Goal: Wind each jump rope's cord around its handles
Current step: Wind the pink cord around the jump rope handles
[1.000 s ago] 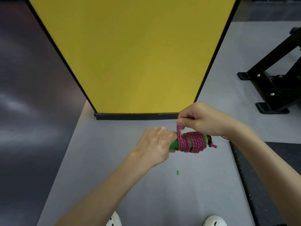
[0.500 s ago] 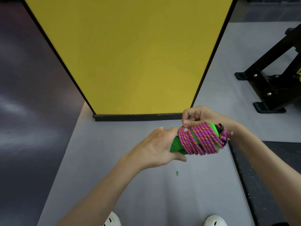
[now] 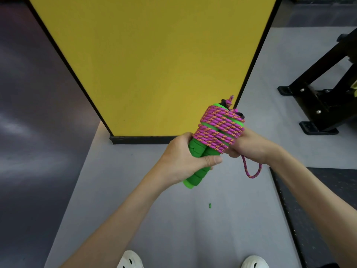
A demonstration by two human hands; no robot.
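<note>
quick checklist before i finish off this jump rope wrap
1. Both green handles gripped together by the left hand: ok.
2. The cord wound snugly round the handles: ok.
3. The right hand holds the cord beside the coil: ok.
4. The loose loop tucked away: not ok, it hangs below the right hand.
5. Cord's end secured under a turn: cannot tell, hidden.

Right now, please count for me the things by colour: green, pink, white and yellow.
Green: 3, two handles and a speck on the floor
Pink: 1, the cord
White: 2, the shoes
Yellow: 1, the panel
Total: 7
</note>
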